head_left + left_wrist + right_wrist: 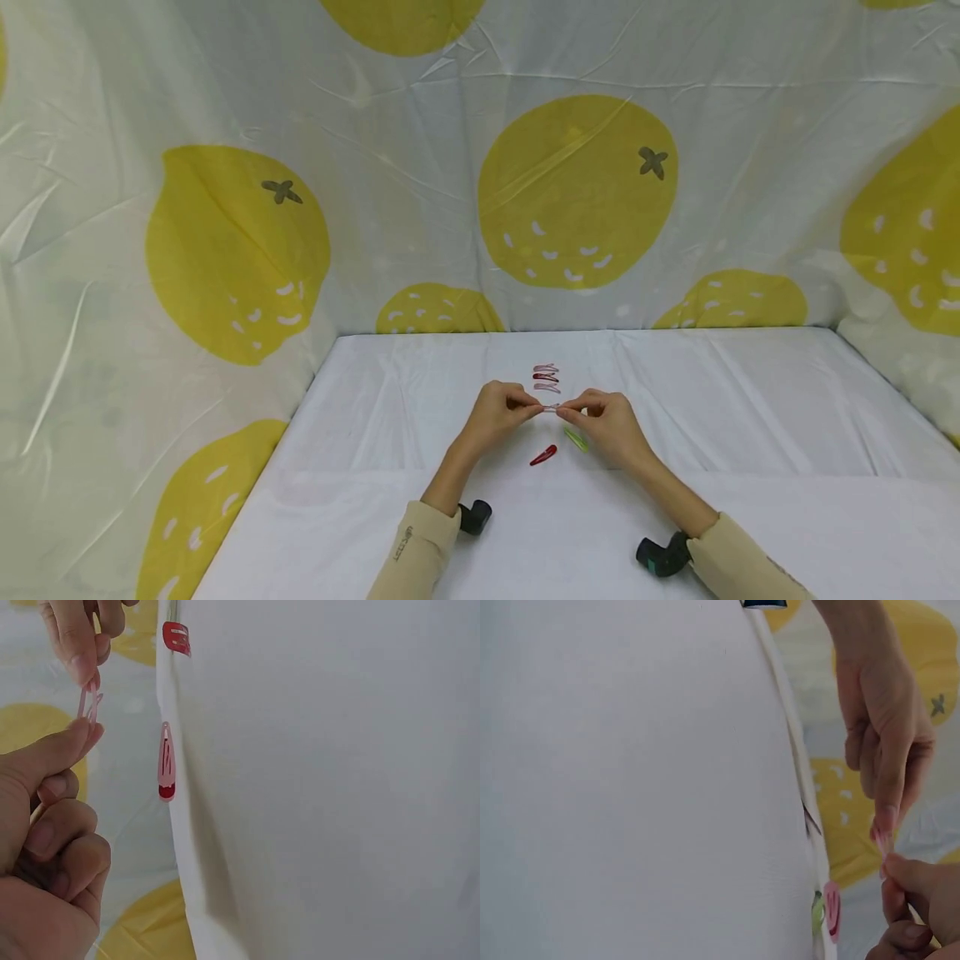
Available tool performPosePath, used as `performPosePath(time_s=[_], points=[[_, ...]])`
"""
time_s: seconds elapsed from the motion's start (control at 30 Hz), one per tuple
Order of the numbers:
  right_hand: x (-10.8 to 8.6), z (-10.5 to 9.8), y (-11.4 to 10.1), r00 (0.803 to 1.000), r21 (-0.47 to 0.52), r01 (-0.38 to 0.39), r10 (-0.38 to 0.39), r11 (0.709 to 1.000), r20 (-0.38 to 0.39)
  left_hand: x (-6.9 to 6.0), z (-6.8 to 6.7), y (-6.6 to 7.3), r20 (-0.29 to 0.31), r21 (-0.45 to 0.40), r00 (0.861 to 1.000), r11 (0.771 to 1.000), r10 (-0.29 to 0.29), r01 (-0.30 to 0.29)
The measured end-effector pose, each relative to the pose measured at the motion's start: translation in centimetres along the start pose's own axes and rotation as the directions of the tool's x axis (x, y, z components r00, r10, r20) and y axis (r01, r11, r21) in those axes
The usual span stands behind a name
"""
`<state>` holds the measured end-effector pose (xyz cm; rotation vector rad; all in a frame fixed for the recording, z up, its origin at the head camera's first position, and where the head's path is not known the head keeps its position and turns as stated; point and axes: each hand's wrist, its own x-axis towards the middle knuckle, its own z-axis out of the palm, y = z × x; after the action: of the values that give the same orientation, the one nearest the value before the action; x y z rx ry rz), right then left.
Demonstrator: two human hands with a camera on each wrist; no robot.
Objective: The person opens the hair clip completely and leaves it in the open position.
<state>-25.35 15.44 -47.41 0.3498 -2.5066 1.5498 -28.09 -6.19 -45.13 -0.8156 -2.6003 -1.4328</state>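
A pink snap hair clip (551, 408) is held above the table between both hands, its thin strips spread apart in the left wrist view. My left hand (497, 417) pinches one end between thumb and forefinger, the other fingers curled in. At the opposite end, the thumb and forefinger of my right hand (609, 427) grip the clip. Just beyond the hands, several clips lie in a column, among them a dark red clip (546, 377) and a pink clip (546, 367). Nearer to me are a red clip (543, 455) and, by the right hand, a green clip (576, 439).
A white cloth covers the table (360, 433), with soft creases. Behind and to the left hangs a pale curtain (405, 183) printed with yellow lemons. Black wrist-worn devices (663, 557) sit at the beige sleeves.
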Motion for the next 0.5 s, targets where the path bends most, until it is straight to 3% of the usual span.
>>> performPosePath(time_s=[0.27,0.4,0.5], points=[[2.7,0.5,0.7,0.99,-0.132,-0.139,0.143,0.981,0.02,2.7,0.6,-1.2,-0.032,0.132,0.992,0.983,-0.124,0.127],[3.7,0.6,1.3,0.99,-0.139,-0.132,0.136,0.981,0.023,3.6,1.0,-1.6,-0.057,0.151,0.974,0.962,-0.221,0.228],[4.1,0.6,1.6,0.994,-0.147,-0.104,0.109,0.984,0.027,4.1,1.1,-1.9,-0.065,0.157,0.964,0.951,-0.257,0.265]])
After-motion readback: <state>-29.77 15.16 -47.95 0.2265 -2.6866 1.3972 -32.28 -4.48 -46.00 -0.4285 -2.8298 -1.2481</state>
